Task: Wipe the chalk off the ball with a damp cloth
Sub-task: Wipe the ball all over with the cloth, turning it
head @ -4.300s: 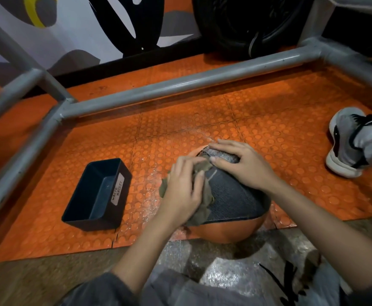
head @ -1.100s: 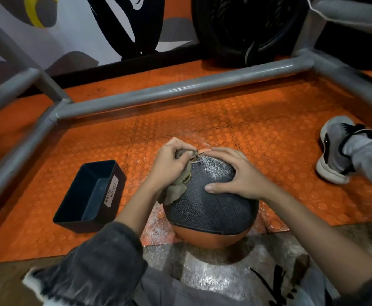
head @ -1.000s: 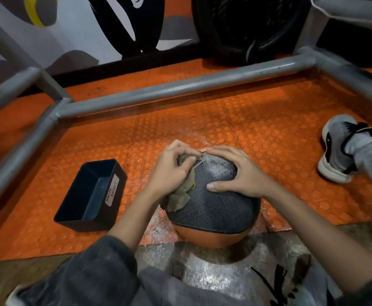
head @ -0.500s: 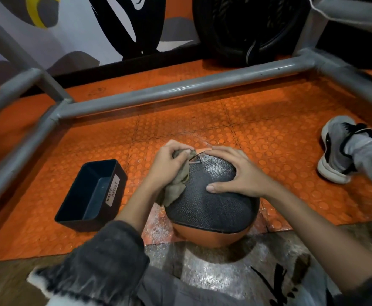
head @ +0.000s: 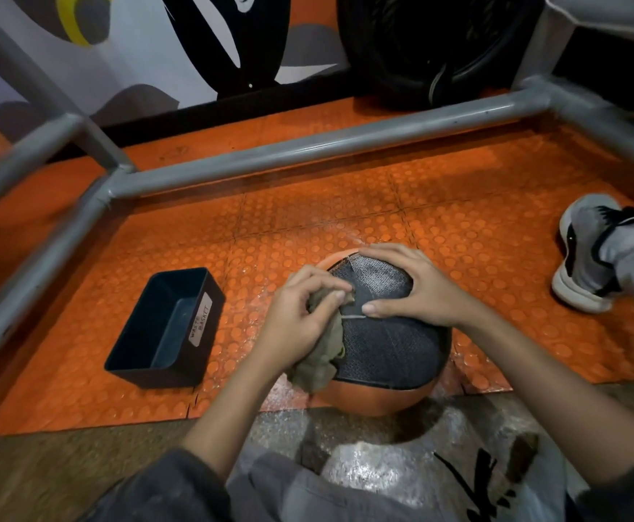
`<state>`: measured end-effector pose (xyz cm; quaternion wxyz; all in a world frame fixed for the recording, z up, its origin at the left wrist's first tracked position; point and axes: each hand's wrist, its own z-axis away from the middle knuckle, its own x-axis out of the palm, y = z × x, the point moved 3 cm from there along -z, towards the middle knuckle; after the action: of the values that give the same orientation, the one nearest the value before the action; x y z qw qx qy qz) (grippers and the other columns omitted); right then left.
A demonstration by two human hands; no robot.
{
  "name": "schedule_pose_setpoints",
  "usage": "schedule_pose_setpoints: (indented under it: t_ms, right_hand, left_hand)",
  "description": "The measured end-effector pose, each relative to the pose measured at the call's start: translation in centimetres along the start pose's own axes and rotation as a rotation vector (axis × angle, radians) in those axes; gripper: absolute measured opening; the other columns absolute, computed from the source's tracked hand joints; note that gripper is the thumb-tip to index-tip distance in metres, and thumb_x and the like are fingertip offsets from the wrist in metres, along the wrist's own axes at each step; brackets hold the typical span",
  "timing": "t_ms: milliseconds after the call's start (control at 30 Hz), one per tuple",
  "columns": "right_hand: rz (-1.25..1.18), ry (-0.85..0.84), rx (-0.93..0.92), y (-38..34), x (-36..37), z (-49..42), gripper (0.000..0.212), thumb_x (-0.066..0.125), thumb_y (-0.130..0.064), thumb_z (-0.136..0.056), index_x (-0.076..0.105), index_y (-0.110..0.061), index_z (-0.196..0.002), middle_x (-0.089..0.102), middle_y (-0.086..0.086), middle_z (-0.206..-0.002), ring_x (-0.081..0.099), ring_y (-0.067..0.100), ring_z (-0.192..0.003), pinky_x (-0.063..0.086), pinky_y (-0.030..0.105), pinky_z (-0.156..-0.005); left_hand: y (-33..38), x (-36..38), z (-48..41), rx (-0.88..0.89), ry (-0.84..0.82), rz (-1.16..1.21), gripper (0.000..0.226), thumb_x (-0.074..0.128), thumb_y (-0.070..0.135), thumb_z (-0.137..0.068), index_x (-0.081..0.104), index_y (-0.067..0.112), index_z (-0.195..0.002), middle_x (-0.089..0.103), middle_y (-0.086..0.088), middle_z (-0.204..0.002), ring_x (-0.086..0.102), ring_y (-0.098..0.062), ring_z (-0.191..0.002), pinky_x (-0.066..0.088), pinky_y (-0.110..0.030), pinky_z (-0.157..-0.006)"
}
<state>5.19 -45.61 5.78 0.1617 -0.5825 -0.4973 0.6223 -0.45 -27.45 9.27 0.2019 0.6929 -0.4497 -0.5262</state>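
Observation:
A ball (head: 387, 352) with a dark textured top panel and an orange lower half sits on the orange studded floor mat, right in front of me. My left hand (head: 300, 318) grips a bunched olive-grey cloth (head: 321, 361) and presses it against the ball's upper left side. The cloth's loose end hangs down the ball's left flank. My right hand (head: 409, 292) rests spread over the top of the ball, thumb pointing left toward the cloth. A pale patch shows on the ball's far top under the right fingertips.
A dark rectangular bin (head: 165, 329) labelled "waste basket" stands on the mat to the left of the ball. Grey metal frame bars (head: 308, 148) run across the back and along both sides. My shoe (head: 590, 254) lies at the right. A black tyre (head: 432, 47) leans behind.
Over the last second my left hand has rubbed the cloth back and forth over the ball's upper left side, ending slightly lower. My right hand has stayed on top.

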Motion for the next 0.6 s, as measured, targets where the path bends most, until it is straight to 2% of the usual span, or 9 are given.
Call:
schedule_pose_setpoints:
  t_ms: [67, 133, 233, 300, 367, 433, 500, 533, 600]
  right_hand:
    - [0.005, 0.004, -0.003, 0.0, 0.0, 0.2, 0.077, 0.064, -0.076, -0.049, 0.04, -0.059, -0.121, 0.04, -0.013, -0.142, 0.032, 0.008, -0.132, 0.021, 0.03, -0.109]
    - [0.025, 0.009, -0.005, -0.2, 0.0, 0.2, 0.077, 0.063, -0.077, -0.049, 0.039, -0.06, -0.121, 0.039, -0.014, -0.143, 0.032, 0.007, -0.132, 0.022, 0.03, -0.11]
    - [0.017, 0.042, 0.005, -0.1, 0.1, 0.1, 0.08, 0.063, -0.079, -0.049, 0.043, -0.056, -0.123, 0.042, -0.015, -0.14, 0.034, 0.007, -0.132, 0.024, 0.035, -0.112]
    - [-0.028, 0.074, 0.024, 0.2, 0.1, 0.1, 0.084, 0.065, -0.078, -0.048, 0.047, -0.049, -0.125, 0.044, -0.014, -0.138, 0.036, 0.008, -0.131, 0.025, 0.038, -0.113]
    - [-0.069, 0.094, 0.055, 0.5, -0.1, 0.1, 0.087, 0.07, -0.076, -0.05, 0.049, -0.043, -0.128, 0.044, -0.013, -0.136, 0.037, 0.009, -0.131, 0.027, 0.04, -0.113]
    - [-0.096, 0.117, 0.079, 0.5, -0.2, 0.2, 0.087, 0.074, -0.072, -0.053, 0.051, -0.037, -0.13, 0.045, -0.012, -0.132, 0.038, 0.01, -0.129, 0.028, 0.038, -0.112]
    - [-0.087, 0.182, 0.107, 0.0, -0.1, 0.4, 0.083, 0.07, -0.067, -0.051, 0.055, -0.036, -0.126, 0.045, -0.01, -0.122, 0.038, 0.009, -0.122, 0.026, 0.027, -0.105]
    - [-0.061, 0.224, 0.114, -0.4, 0.0, 0.5, 0.078, 0.066, -0.068, -0.05, 0.056, -0.038, -0.122, 0.045, -0.01, -0.116, 0.036, 0.009, -0.117, 0.025, 0.024, -0.1]
    - [-0.034, 0.276, 0.101, -0.9, 0.3, 0.6, 0.066, 0.058, -0.073, -0.053, 0.057, -0.045, -0.113, 0.045, -0.01, -0.111, 0.036, 0.009, -0.113, 0.025, 0.026, -0.097]
  left_hand:
    - [-0.6, 0.0, -1.7, -0.042, 0.058, -0.003, 0.018, 0.059, 0.022, -0.084, 0.062, 0.039, -0.086, 0.057, 0.012, -0.09, 0.054, 0.004, -0.089, 0.039, -0.014, -0.085]
    - [-1.4, -0.2, -3.3, -0.143, 0.126, 0.014, 0.02, 0.06, 0.015, -0.086, 0.063, 0.035, -0.083, 0.058, 0.008, -0.089, 0.053, 0.005, -0.086, 0.04, -0.016, -0.085]
    - [-1.8, 0.0, -4.2, -0.311, 0.149, 0.02, 0.021, 0.058, 0.006, -0.09, 0.064, 0.025, -0.085, 0.058, 0.002, -0.094, 0.056, -0.009, -0.093, 0.041, -0.023, -0.091]
    - [-0.9, 0.1, -3.7, -0.355, 0.097, -0.01, 0.015, 0.056, 0.008, -0.092, 0.063, 0.021, -0.09, 0.056, -0.001, -0.098, 0.054, -0.013, -0.097, 0.037, -0.017, -0.086]
    - [0.5, -0.3, -2.7, -0.396, -0.024, 0.014, 0.011, 0.058, 0.014, -0.086, 0.062, 0.018, -0.095, 0.056, -0.003, -0.097, 0.051, -0.011, -0.091, 0.038, -0.018, -0.077]
    - [1.5, -1.4, -1.6, -0.436, -0.21, 0.01, 0.032, 0.059, 0.019, -0.074, 0.059, 0.019, -0.106, 0.052, -0.003, -0.102, 0.049, -0.005, -0.091, 0.042, -0.017, -0.076]
    - [2.2, -2.2, -0.9, -0.472, -0.339, -0.037, 0.051, 0.07, 0.01, -0.078, 0.053, 0.019, -0.126, 0.043, -0.001, -0.116, 0.05, -0.007, -0.101, 0.045, -0.016, -0.08]
    - [2.1, -2.5, -0.7, -0.479, -0.332, -0.03, 0.057, 0.072, 0.005, -0.08, 0.05, 0.017, -0.131, 0.043, -0.001, -0.12, 0.052, -0.006, -0.1, 0.046, -0.013, -0.076]
    - [2.0, -2.4, -0.6, -0.463, -0.2, 0.05, 0.057, 0.073, 0.001, -0.079, 0.052, 0.014, -0.13, 0.051, -0.001, -0.119, 0.057, -0.004, -0.093, 0.049, -0.01, -0.068]
